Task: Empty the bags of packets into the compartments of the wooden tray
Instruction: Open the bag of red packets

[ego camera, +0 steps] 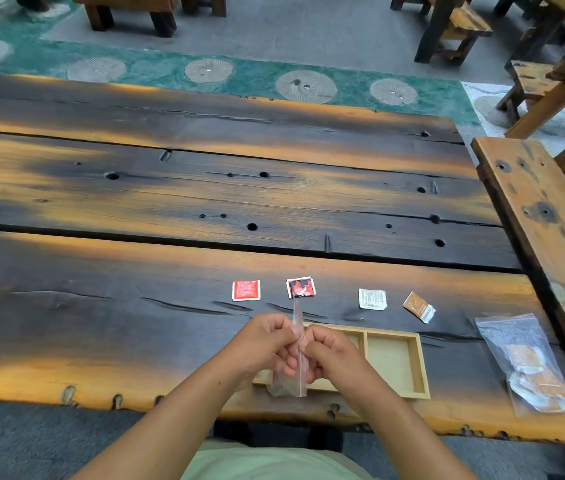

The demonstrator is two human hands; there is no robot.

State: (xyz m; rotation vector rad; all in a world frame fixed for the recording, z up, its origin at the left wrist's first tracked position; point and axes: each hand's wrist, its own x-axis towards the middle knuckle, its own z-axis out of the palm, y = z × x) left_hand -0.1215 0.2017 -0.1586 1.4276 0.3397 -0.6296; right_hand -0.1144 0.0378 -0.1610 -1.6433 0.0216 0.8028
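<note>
Left hand and right hand both pinch a clear bag, held edge-on over the wooden tray at the tabletop's near edge. The step probably goes best if the bag's lips part evenly above one compartment. The hands hide the tray's left compartments. The bag's contents cannot be made out. A second bag lies to the right.

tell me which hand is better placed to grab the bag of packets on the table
Right, probably. The bag of packets lies right of the tray, nearest the right hand; the left hand would have to cross the tray. Both hands pinch a clear bag, so one must let go first.
</note>
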